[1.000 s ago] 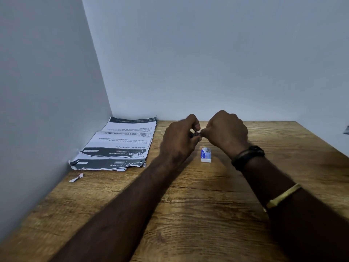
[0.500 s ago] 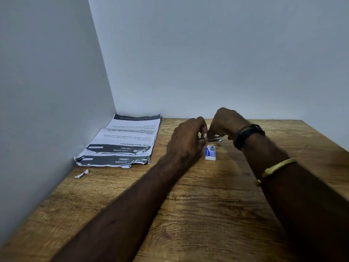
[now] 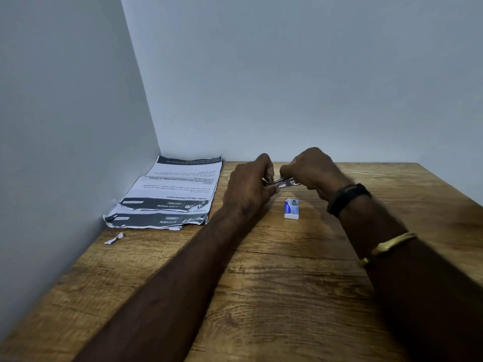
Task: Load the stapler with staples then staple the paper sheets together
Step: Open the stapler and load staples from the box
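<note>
A small metal stapler [image 3: 283, 182] is held just above the wooden table [image 3: 274, 283] between both hands. My left hand [image 3: 248, 189] grips its left end with fingertips and thumb. My right hand [image 3: 312, 171] pinches its right end from above; most of the stapler is hidden by the fingers. A small white and blue staple box [image 3: 291, 209] lies on the table right below the hands. A stack of printed paper sheets [image 3: 172, 194] with torn near edges lies flat in the far left corner against the wall.
A torn scrap of paper [image 3: 114, 239] lies near the left wall in front of the sheets. Grey walls close the table on the left and at the back. The right wrist wears a black band [image 3: 347, 198] and a gold bangle.
The hands have lifted slightly and spread a little apart along the stapler, so more of its metal shows between them. The staple box and sheets have not moved.
</note>
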A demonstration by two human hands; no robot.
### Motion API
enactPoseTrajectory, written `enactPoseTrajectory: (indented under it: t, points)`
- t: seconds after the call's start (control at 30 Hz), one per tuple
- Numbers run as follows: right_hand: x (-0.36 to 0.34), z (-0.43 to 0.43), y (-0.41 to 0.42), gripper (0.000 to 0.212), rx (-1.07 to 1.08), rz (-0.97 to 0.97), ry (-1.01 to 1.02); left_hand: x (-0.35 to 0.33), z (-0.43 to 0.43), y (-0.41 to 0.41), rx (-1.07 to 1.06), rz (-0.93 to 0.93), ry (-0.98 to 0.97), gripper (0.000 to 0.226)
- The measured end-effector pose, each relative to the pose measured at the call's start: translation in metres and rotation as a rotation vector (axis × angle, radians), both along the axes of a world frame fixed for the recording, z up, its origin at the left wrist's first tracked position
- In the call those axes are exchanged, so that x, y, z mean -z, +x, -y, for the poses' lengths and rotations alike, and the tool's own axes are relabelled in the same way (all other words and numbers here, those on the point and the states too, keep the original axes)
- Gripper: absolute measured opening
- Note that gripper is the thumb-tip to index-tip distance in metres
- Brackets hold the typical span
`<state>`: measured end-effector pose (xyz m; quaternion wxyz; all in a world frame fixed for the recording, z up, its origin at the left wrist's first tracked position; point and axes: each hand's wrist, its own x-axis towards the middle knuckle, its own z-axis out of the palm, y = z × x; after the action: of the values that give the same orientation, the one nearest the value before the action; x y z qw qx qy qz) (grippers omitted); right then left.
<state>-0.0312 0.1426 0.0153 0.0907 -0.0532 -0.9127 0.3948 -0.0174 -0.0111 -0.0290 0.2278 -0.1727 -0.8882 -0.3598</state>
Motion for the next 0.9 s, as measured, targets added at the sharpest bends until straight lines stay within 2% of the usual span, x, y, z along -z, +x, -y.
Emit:
enactPoseTrajectory:
  t: [0.13, 0.23, 0.37, 0.57, 0.77, 0.9]
  points:
    - [0.001, -0.003, 0.007, 0.024, -0.047, -0.093, -0.024, 0.003, 0.007, -0.004, -0.062, 0.074, 0.039, 0.039]
    - [0.003, -0.004, 0.014, 0.017, -0.164, 0.005, 0.012, 0.005, 0.01, -0.005, -0.107, 0.105, 0.04, 0.032]
    - [0.011, 0.003, 0.022, 0.025, -0.304, 0.16, 0.095, 0.008, 0.008, -0.001, -0.144, 0.109, 0.027, 0.026]
    - [0.017, 0.009, 0.023, 0.019, -0.362, 0.265, 0.209, 0.007, 0.008, 0.0, -0.139, 0.162, -0.013, 0.033]
    - [0.017, 0.008, 0.027, 0.024, -0.31, 0.223, 0.234, 0.007, 0.009, 0.001, -0.166, 0.167, -0.085, 0.035]
    - [0.011, 0.0, 0.022, 0.007, -0.286, 0.113, 0.137, 0.006, 0.009, 0.001, -0.16, 0.173, -0.091, 0.035]
